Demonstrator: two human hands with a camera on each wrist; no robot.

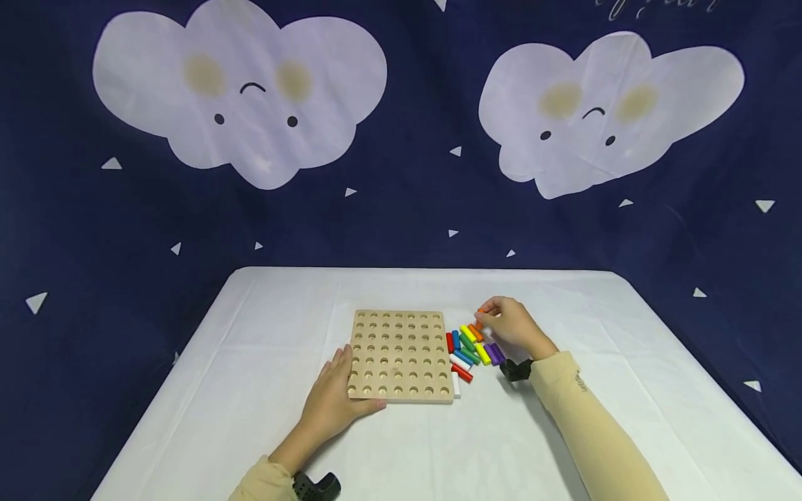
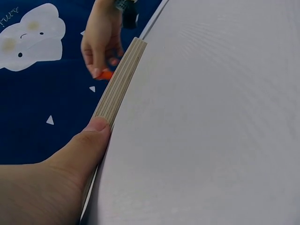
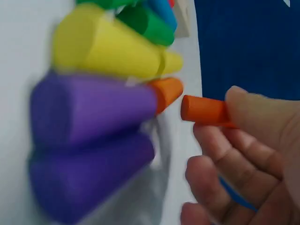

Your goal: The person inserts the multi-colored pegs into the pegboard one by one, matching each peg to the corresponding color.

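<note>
Right hand [image 1: 514,327] pinched an orange peg [image 3: 204,110] above the coloured pegs [image 1: 471,348], left hand [image 1: 335,400] lay flat, fingers relaxed, against the wooden pegboard [image 1: 401,355]

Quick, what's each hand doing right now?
Left hand: open, resting flat on the table against the wooden board, thumb on its edge.
Right hand: pinching an orange peg just above the pile of colored pegs.
</note>
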